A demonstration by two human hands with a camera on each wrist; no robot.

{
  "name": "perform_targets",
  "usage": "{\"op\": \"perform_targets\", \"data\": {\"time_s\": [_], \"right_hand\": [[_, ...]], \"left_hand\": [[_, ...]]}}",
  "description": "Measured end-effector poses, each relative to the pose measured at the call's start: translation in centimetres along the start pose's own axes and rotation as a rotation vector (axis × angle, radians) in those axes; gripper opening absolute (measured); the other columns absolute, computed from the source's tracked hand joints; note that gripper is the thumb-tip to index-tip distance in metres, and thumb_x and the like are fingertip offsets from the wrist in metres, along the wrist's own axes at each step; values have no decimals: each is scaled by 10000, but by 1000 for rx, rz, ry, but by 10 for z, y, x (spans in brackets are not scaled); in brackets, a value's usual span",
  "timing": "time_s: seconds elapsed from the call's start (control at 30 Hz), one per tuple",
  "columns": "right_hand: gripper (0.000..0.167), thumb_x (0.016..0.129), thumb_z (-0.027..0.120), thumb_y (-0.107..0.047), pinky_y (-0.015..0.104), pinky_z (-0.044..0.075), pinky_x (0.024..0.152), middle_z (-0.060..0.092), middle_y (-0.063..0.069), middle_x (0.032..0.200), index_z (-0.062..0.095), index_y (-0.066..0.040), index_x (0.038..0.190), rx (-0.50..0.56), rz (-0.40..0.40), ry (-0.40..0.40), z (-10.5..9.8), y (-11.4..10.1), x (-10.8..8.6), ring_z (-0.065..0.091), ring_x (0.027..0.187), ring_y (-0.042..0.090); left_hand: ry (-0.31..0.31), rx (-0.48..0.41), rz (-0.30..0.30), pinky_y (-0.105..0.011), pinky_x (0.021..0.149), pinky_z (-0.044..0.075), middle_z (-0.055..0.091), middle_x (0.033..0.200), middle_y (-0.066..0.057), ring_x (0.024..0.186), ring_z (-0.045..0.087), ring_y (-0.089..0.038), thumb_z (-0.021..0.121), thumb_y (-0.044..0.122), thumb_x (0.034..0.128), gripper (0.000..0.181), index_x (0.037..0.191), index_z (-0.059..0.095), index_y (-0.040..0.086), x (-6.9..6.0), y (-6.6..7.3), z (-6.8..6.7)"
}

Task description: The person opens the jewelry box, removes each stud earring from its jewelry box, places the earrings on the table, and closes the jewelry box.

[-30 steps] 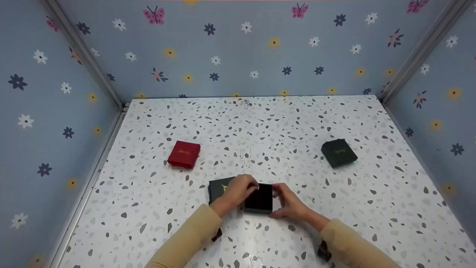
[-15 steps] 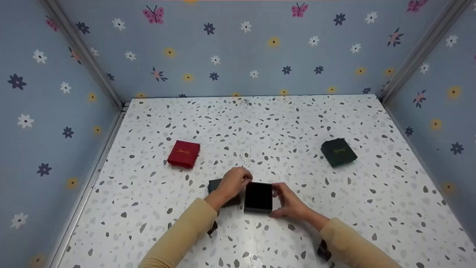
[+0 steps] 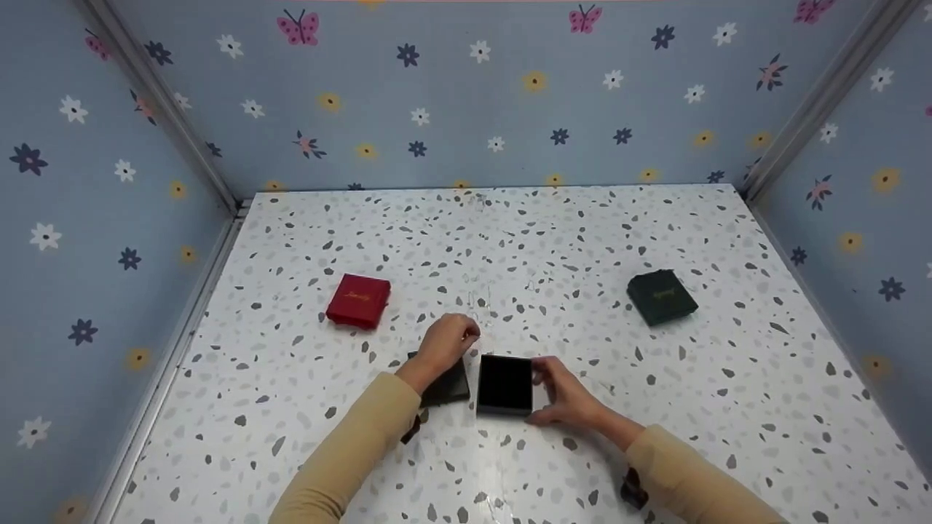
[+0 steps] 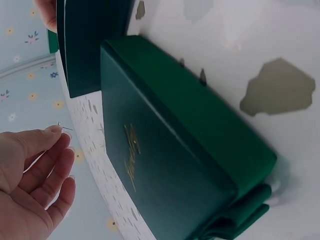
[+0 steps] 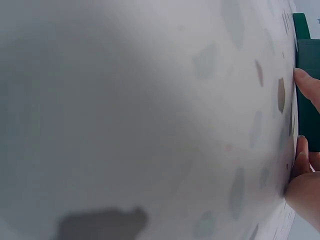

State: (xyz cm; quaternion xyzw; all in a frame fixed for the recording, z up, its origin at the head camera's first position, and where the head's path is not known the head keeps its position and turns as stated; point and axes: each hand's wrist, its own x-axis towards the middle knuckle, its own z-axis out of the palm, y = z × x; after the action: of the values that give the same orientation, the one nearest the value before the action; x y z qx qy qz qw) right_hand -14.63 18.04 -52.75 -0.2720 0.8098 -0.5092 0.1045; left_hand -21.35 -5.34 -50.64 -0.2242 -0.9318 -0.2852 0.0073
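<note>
My left hand (image 3: 445, 342) hovers past the far edge of a dark lid with gold lettering (image 3: 450, 386); in the left wrist view its thumb and index finger pinch a tiny thin metal piece (image 4: 64, 127). That lid, dark green there (image 4: 150, 150), has a ribbon bow at one end. Right of it lies an open box (image 3: 505, 386) with a black interior. My right hand (image 3: 568, 397) grips this box at its right side, thumb at the near corner and fingers at the far one. In the right wrist view the fingers hold its green wall (image 5: 310, 120).
A red box (image 3: 359, 301) lies at the left, farther back, and a dark green box (image 3: 662, 297) at the right. Several thin, fine pieces (image 3: 480, 298) lie on the speckled table (image 3: 568, 240) between them. Flower-patterned walls (image 3: 466, 94) stand around the table.
My left hand has moved away from the open box, up and to the left, over the lettered lid's far edge. The right hand and the open box have stayed in place.
</note>
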Motion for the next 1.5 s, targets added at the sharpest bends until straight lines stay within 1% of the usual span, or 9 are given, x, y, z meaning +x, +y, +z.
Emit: {"op": "perform_targets", "data": {"time_s": [0.33, 0.47, 0.6, 0.7, 0.83, 1.03, 1.2, 1.37, 1.5], "right_hand": [[780, 524, 791, 86, 413, 372, 805, 446, 255, 1023, 351, 162, 1165, 27, -30, 0, 1, 3, 1, 431, 899, 410], [782, 532, 793, 79, 403, 369, 813, 438, 245, 1031, 349, 153, 1171, 32, -9, -4, 1, 3, 1, 428, 910, 399], [784, 531, 796, 70, 382, 371, 812, 450, 230, 1026, 353, 146, 1173, 20, 4, -3, 1, 3, 1, 432, 910, 388], [786, 527, 797, 71, 384, 372, 806, 454, 232, 1023, 353, 145, 1173, 21, -2, -1, 1, 5, 1, 433, 908, 390], [798, 519, 803, 65, 379, 377, 798, 455, 213, 1047, 359, 128, 1179, 24, -25, 11, 3, 16, 1, 435, 902, 378], [828, 524, 836, -60, 298, 387, 812, 461, 95, 1088, 373, 28, 1204, -14, -10, 9, 5, 38, 2, 448, 917, 252], [820, 534, 836, -86, 284, 376, 828, 466, 66, 1098, 380, 16, 1208, -20, 12, 5, 4, 35, 2, 449, 929, 224], [824, 528, 829, -17, 342, 379, 796, 457, 143, 1091, 365, 64, 1205, -3, -9, 7, 5, 36, 3, 442, 918, 318], [830, 524, 844, -86, 307, 376, 806, 453, 86, 1086, 378, 4, 1206, 7, 12, 6, 5, 42, 3, 443, 923, 255]], "left_hand": [[26, 37, -65, -318, 668, 475, 650, 782, -51, 742, 591, -184, 601, 19, 786, 100, 799, 699, 35, 9, -14, 2], [21, 53, -92, -326, 676, 475, 650, 792, -53, 756, 593, -193, 603, 30, 794, 98, 802, 700, 39, 13, -17, 3], [12, 61, -111, -319, 645, 470, 643, 769, -44, 701, 571, -179, 590, 23, 795, 113, 775, 698, 48, 18, -20, 4], [7, 61, -119, -310, 606, 463, 634, 738, -42, 653, 549, -174, 580, 11, 791, 127, 747, 694, 48, 21, -22, 4], [-11, 60, -147, -314, 605, 474, 634, 736, -50, 663, 569, -184, 582, 17, 797, 123, 762, 697, 43, 25, -23, 4], [-32, 86, -183, -329, 628, 490, 642, 766, -62, 712, 599, -205, 600, 33, 798, 101, 788, 700, 43, 30, -24, 5], [-33, 110, -195, -332, 626, 492, 648, 755, -72, 701, 607, -214, 609, 29, 786, 90, 780, 699, 35, 33, -24, 9], [-38, 107, -221, -316, 599, 484, 637, 715, -61, 649, 589, -189, 620, 33, 781, 76, 754, 691, 35, 35, -24, 13], [-44, 88, -233, -311, 591, 478, 629, 703, -50, 632, 575, -176, 617, 33, 781, 77, 748, 686, 40, 35, -25, 14]]}}
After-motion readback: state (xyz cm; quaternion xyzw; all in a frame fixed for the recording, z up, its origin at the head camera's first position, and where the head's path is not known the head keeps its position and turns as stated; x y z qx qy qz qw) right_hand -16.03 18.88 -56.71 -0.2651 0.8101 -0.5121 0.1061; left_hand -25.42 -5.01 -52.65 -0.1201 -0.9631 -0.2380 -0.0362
